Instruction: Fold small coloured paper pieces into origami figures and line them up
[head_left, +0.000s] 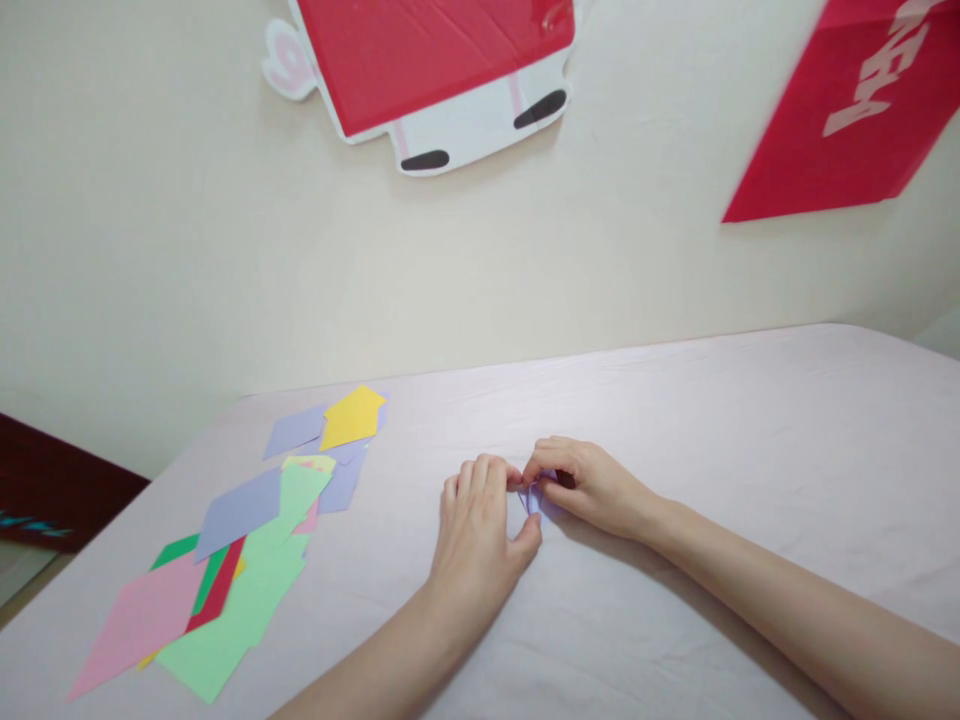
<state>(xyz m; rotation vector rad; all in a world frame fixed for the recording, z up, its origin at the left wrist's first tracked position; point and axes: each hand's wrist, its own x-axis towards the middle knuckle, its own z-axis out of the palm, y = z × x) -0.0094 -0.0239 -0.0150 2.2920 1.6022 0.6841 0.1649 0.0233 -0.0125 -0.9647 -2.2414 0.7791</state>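
A small folded piece of light purple paper (532, 500) lies between my two hands on the pale cloth, mostly covered by fingers. My left hand (480, 535) holds it from the left, with the index finger at its far end and the thumb against its near end. From the right, my right hand (574, 480) pinches the same paper between thumb and index finger, its other fingers curled. The two index fingertips almost meet at the paper's top. How it is folded cannot be made out in full.
Loose coloured sheets overlap on the left: pink paper (142, 615), light green paper (251, 590), purple paper (240, 510) and a yellow house-shaped paper (352, 417). The pale cloth (750, 450) reaches back to a wall (450, 280). Red hangings (847, 120) are up there.
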